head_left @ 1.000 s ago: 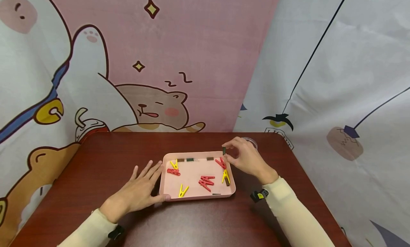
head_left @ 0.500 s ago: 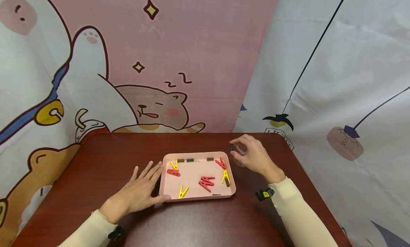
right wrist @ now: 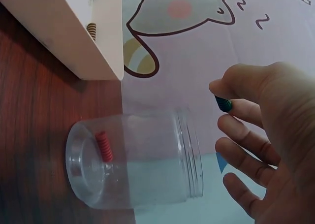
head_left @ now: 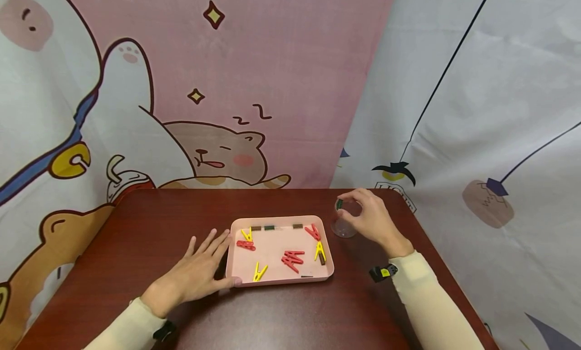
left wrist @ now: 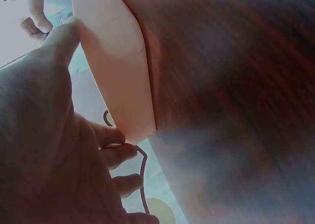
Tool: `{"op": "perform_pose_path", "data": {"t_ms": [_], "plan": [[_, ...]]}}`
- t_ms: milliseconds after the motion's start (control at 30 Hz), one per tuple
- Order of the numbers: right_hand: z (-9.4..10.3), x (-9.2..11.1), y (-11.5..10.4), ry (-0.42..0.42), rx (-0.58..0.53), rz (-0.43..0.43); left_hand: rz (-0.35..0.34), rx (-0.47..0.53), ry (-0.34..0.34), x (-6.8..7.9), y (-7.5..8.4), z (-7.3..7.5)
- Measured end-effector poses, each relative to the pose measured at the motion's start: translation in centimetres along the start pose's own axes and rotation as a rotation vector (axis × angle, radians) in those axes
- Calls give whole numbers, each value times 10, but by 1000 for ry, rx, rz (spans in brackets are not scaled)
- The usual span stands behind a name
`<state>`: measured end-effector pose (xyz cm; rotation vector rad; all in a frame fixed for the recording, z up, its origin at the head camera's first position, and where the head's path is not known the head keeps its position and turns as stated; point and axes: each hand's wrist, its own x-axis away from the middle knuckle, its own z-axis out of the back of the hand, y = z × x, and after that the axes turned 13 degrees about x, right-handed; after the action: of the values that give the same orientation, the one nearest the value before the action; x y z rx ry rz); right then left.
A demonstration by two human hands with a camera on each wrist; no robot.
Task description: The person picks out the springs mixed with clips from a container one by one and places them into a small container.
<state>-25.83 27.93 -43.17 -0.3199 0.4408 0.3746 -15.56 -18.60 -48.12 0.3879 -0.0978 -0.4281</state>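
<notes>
Between thumb and index finger my right hand (head_left: 374, 219) pinches a green spring (right wrist: 223, 104), held above the mouth of a clear plastic jar (right wrist: 147, 160). Inside that jar a red spring (right wrist: 104, 146) leans near the bottom. My left hand (head_left: 192, 272) rests at the left side of a pink tray (head_left: 277, 278), fingers spread, its thumb on the front left corner. Along the tray's back wall lie a brown spring (head_left: 297, 226), a dark green spring (head_left: 270, 227) and another brown spring (head_left: 256, 228).
The tray also holds red clothespins (head_left: 292, 259), yellow clothespins (head_left: 259, 272), a dark spring (head_left: 322, 258) at the right and a thin dark piece (head_left: 307, 276) near the front. A printed cloth (head_left: 272, 88) hangs behind the brown table (head_left: 181, 209).
My right hand has moved right with the green spring, from the tray's back right corner to over the jar. The left hand and the tray have stayed put.
</notes>
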Motion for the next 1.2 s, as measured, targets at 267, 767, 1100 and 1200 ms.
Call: {"op": "perform_pose_path", "data": {"t_ms": [267,767,1100,1200], "plan": [[-3,2,14,12,25,-78,2,0,-1,0,0,0],[-8,4,28,-5,-2,-164,5,3,-4,-1,0,1],[-11,5,31,-36,-7,-196,4,7,-5,0,0,1],[-12,5,32,-44,-7,-204,3,4,-6,0,1,1]]}}
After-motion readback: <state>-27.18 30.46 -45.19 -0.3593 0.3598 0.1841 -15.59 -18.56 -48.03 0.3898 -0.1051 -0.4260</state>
